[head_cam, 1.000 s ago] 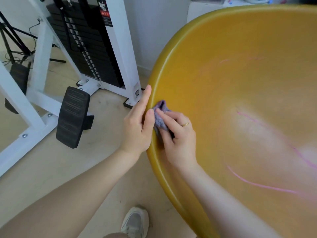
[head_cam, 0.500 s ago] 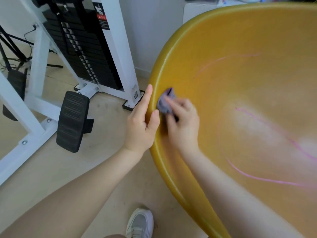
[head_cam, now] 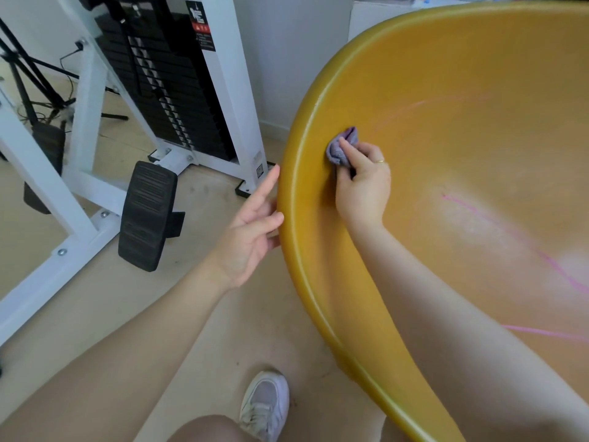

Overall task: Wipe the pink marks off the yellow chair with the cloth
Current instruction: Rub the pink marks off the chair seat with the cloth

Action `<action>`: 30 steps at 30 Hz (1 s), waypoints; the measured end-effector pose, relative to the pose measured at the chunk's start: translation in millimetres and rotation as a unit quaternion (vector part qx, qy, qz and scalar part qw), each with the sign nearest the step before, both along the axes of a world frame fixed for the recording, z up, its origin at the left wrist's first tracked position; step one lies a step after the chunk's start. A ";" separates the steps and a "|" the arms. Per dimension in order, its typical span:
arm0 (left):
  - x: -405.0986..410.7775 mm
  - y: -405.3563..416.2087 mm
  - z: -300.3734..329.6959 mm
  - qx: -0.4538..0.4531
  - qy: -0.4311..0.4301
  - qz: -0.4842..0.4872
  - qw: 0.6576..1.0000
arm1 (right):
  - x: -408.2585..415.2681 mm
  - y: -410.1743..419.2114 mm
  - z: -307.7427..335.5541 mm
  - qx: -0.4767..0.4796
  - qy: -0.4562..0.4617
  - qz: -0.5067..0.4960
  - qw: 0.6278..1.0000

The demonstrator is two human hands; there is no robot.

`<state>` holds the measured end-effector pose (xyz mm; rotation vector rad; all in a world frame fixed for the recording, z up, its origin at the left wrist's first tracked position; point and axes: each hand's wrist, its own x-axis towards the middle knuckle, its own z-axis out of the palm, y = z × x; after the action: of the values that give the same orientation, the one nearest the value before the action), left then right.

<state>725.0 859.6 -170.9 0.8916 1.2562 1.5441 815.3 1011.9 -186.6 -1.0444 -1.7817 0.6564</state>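
- The cloth (head_cam: pixel 341 147), a bunched purple wad, has its long axis running up and away from the right hand (head_cam: pixel 363 183), its fold pointing to the chair's far side
- It sits at that hand's fingertips — pinched by curled fingers and pressed on the yellow chair (head_cam: pixel 462 90), just inside the rim
- Pink marks (head_cam: pixel 510 232) lie well apart, on the wrist side and beyond; a faint one arcs just past the cloth
- The left hand (head_cam: pixel 251 231) — fingers spread — touches the rim's outer edge, bare floor (head_cam: pixel 134 314) beneath
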 end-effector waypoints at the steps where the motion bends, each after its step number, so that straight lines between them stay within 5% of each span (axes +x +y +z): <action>1: 1.5 -0.8 -1.6 -0.001 -0.014 -0.002 1.000 | 4.3 -12.9 -2.5 0.009 -0.010 0.018 1.000; 8: 6.8 -4.9 -12.3 -0.013 -0.060 0.024 0.998 | 52.7 -93.7 -31.4 0.040 -0.026 0.144 0.988; 19: 7.2 -5.4 -20.4 -0.037 -0.056 0.063 0.996 | 8.2 22.6 -20.2 -0.022 -0.024 -0.010 0.999; 30: 23.7 -8.6 -19.5 -0.029 -0.016 0.102 0.994 | 54.5 -110.2 -25.2 0.050 -0.042 0.143 0.987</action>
<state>748.7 851.0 -190.5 0.7172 1.3960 1.6652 869.8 901.7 -211.8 -0.7643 -2.0398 0.6952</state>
